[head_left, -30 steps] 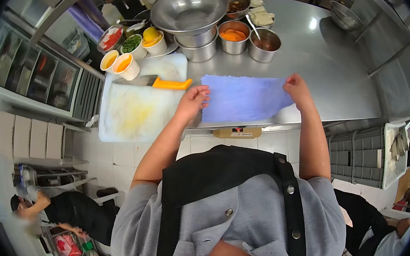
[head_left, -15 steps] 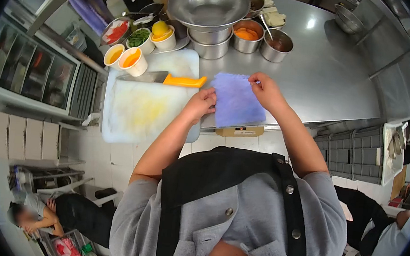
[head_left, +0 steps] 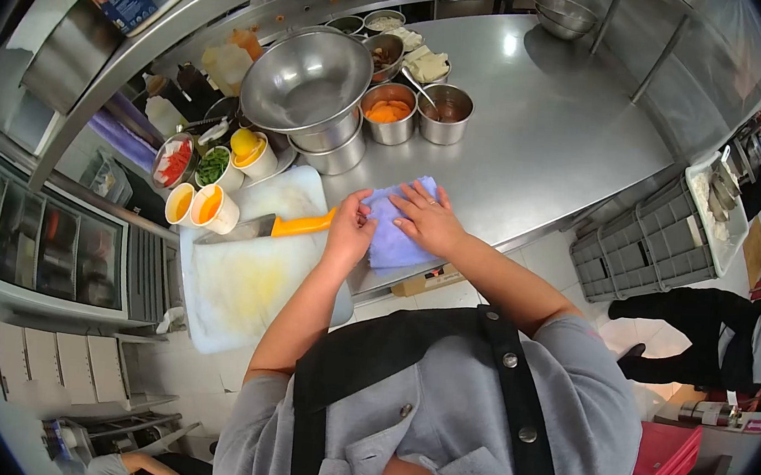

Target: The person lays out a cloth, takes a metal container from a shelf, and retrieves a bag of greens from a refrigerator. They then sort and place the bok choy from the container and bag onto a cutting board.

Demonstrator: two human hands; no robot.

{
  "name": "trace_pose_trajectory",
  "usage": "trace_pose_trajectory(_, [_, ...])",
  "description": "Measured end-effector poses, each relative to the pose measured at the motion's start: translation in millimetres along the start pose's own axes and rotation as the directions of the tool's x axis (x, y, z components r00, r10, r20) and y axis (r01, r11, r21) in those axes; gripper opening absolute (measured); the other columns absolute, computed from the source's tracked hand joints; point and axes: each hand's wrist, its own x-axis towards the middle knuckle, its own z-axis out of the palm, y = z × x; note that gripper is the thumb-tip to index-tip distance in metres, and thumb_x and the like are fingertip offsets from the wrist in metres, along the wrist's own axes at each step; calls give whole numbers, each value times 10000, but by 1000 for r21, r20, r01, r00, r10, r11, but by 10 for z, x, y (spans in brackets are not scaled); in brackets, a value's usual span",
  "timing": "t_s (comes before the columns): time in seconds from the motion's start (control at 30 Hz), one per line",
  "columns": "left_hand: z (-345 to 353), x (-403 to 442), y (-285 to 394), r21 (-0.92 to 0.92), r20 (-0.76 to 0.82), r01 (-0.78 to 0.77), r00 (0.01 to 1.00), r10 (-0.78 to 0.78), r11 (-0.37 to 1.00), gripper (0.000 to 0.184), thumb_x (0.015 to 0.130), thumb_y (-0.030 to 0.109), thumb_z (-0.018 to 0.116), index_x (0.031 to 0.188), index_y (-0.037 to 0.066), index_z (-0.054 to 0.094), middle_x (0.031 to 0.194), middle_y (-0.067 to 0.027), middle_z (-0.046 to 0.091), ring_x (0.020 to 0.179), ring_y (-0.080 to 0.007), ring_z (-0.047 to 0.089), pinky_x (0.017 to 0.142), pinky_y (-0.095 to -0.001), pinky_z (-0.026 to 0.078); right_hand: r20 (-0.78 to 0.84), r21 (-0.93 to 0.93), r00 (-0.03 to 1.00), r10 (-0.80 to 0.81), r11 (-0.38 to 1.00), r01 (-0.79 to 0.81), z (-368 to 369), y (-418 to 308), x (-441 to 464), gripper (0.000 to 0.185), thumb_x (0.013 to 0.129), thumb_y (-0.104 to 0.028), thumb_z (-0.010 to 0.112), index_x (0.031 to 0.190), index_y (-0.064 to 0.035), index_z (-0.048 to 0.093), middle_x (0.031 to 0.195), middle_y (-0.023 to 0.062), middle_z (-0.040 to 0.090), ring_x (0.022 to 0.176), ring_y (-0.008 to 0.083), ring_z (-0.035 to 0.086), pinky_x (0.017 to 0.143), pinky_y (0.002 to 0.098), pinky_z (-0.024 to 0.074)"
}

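Observation:
A purple cloth (head_left: 395, 250) lies on the steel counter, just right of the cutting board. My right hand (head_left: 430, 222) is laid flat on its upper part, fingers spread. At the cloth's left edge, my left hand (head_left: 351, 230) has its fingers curled and closed on the border. Left of that hand, a knife with a yellow handle (head_left: 302, 223) rests across the white cutting board (head_left: 219, 300), which has a yellow stain.
Behind the board stand cups of orange filling (head_left: 215, 210) and chopped greens (head_left: 214, 167). A large steel bowl (head_left: 308, 84) tops stacked pots. Steel pots with orange slices (head_left: 388, 113) and a spoon in sauce (head_left: 445, 116) sit to its right. Another person (head_left: 710, 333) is at the right.
My view has turned and shifted. My right hand has gone from pinching the cloth's top right corner to lying flat on it. The cloth now looks smaller and rumpled.

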Motion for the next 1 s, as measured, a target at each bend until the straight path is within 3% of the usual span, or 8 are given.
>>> trace_pose_trajectory(0.1, [-21,-31,6,417,71,40,994,-77,908,563,705,-8,667,1238,55,499,1016,-135,534,831,-245,561,753,-362,491,44,-75,996,78,994,-75,57,130,-16,527,909,-394,471,1387,-188,389,1471,86,319,1384,267,241,1104,554,139])
trace_pose_trajectory(0.17, [81,-127,-136,684,18,-94,994,112,724,481,726,-24,618,1191,65,537,1084,-167,530,972,-325,526,866,-423,447,29,-192,990,138,973,-130,87,92,-1,537,913,-406,443,1404,-204,366,1490,83,282,1397,265,206,1099,584,112])
trace_pose_trajectory(0.27, [220,-145,389,618,-39,-293,916,400,730,425,755,-21,580,1167,76,551,1111,-169,527,1065,-358,478,962,-431,380,72,-218,986,151,967,-132,27,43,22,552,912,-401,431,1411,-178,357,1502,92,253,1405,270,182,1092,610,91])
trace_pose_trajectory(0.4, [607,38,587,360,70,-448,887,456,818,340,835,109,569,1172,74,543,1247,-172,484,1157,-372,437,1012,-440,338,137,-228,980,141,968,-107,166,143,94,577,909,-382,427,1416,-124,334,1508,130,225,1406,298,167,1087,617,105])
trace_pose_trajectory(0.6, [854,1,266,424,46,-220,974,222,878,615,884,342,543,1404,84,336,1473,-174,282,1369,-407,203,1102,-541,135,-33,415,999,-29,909,40,164,532,27,516,873,-184,478,1359,-44,374,1456,210,281,1364,371,240,1099,531,199])
trace_pose_trajectory(0.67, [785,-132,304,808,110,-49,991,-69,587,741,840,466,567,1443,140,287,1503,-141,234,1392,-399,132,1088,-591,104,-141,658,990,13,748,84,-42,725,-179,485,818,-59,500,1297,-40,426,1400,211,356,1303,386,329,1075,456,283])
trace_pose_trajectory(0.83, [565,-232,219,815,-41,139,982,-184,563,797,807,543,567,1453,182,273,1528,-112,176,1407,-384,67,1087,-600,93,26,471,997,-72,881,52,-661,1577,-435,288,777,-12,506,1039,-80,604,1006,129,620,954,329,573,838,398,470])
trace_pose_trajectory(1.0, [587,-178,251,846,-26,152,969,-245,511,818,794,567,569,1451,178,275,1531,-109,165,1408,-375,73,1091,-593,100,-105,485,992,-73,867,115,-1044,1906,-453,238,760,-18,513,961,-80,624,844,112,618,826,319,589,767,400,480])
